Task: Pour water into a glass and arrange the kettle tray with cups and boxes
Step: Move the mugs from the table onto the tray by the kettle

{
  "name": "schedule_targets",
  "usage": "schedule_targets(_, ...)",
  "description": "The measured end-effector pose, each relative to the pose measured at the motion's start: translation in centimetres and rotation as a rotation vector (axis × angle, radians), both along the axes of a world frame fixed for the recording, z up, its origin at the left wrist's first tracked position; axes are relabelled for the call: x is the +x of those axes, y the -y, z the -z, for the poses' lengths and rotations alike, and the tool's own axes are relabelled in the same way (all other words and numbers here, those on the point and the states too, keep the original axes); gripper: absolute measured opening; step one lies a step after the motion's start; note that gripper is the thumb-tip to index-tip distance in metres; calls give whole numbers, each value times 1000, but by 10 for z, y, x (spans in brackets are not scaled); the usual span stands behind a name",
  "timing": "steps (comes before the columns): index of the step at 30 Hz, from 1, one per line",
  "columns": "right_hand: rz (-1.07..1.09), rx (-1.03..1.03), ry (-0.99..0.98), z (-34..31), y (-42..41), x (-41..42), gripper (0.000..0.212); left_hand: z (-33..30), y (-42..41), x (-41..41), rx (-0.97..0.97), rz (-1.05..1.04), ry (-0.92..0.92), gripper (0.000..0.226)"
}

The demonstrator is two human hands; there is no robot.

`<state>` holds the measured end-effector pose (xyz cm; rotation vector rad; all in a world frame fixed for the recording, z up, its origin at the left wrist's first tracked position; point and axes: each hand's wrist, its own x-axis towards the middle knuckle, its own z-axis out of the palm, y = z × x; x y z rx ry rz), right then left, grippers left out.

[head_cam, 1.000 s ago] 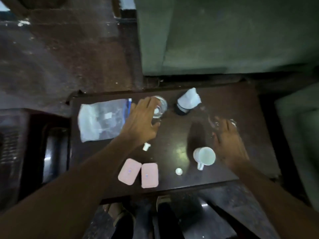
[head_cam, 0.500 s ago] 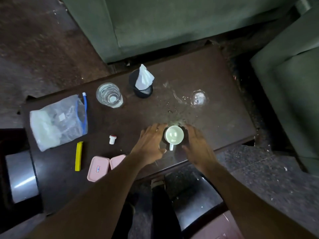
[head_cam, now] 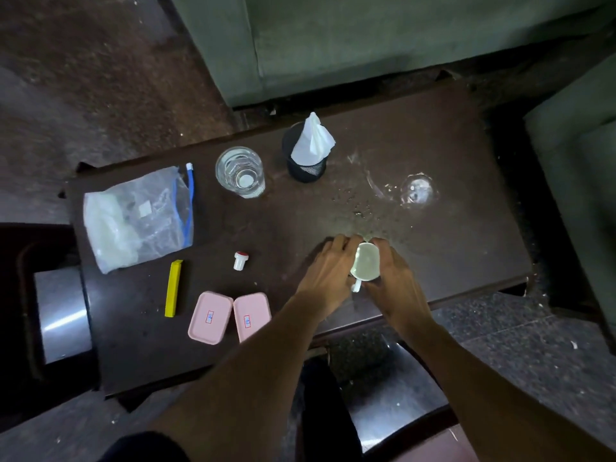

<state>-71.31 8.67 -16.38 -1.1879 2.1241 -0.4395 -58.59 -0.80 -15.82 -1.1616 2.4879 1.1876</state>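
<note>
A white cup stands near the front edge of the dark table, its handle towards me. My left hand holds its left side and my right hand holds its right side, fingers curled round the cup. A clear glass with water stands at the back, left of centre. Two pink boxes lie side by side at the front. A second clear glass sits at the right back among spilled drops. No kettle or tray is in view.
A black mesh holder with a white tissue stands beside the water glass. A zip bag, a yellow stick and a small white stopper with a red top lie at the left. Green sofas border the table.
My left hand left the water glass and came to the white cup. My right hand moved in from the right. Both now close round the cup. The camera view shifted.
</note>
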Motion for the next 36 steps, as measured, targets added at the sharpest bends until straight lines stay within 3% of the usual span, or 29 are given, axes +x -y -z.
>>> schedule_targets(8,-108,-65,-19,-26,43,30,75,-23,40,54,-63,-74,-80,73)
schedule_targets(12,-185,-116,12,-43,98,81,64,-45,87,117,-134,-125,-83,69)
schedule_targets(20,-453,-358,13,-75,201,252,70,-93,154,306,-276,-296,-48,70)
schedule_targets(26,-645,-449,72,-113,264,408,66,-137,189,465,-383,-410,-6,51)
schedule_targets(36,-842,-533,81,-132,300,602,67,-173,196,657,-481,-459,166,50)
